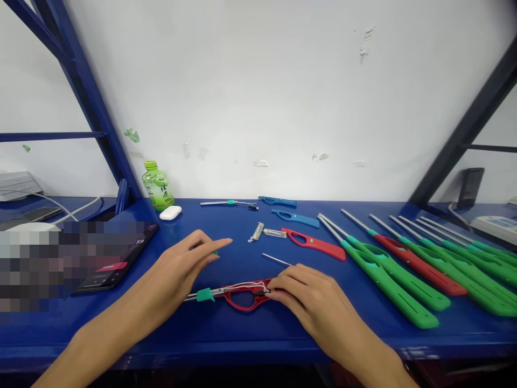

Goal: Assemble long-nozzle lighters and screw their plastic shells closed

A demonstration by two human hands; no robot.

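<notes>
The far end of an opened red casing point(245, 309) is being covered by the right hand point(313, 293), whose thumb and fingertips are being kept pinched together at it, beside a small black part point(260, 293) (exactly which piece is being squeezed is being hidden by the fingers). The casing is being supported by the blue table point(226, 334), near its front edge, between the two hands. A white wire point(246, 285) is being borne along its top, and a green collar point(205, 295) is being carried on the metal tube at its left.

The left hand point(189, 264) is being held above that tube, partly open, with the index finger being stretched out toward the right. A small green bit point(215, 252) is being shown by its fingertips; whether it is being gripped cannot be told.

Just beyond the right hand, a thin metal rod point(276, 260) is being partly covered by its fingers.
</notes>
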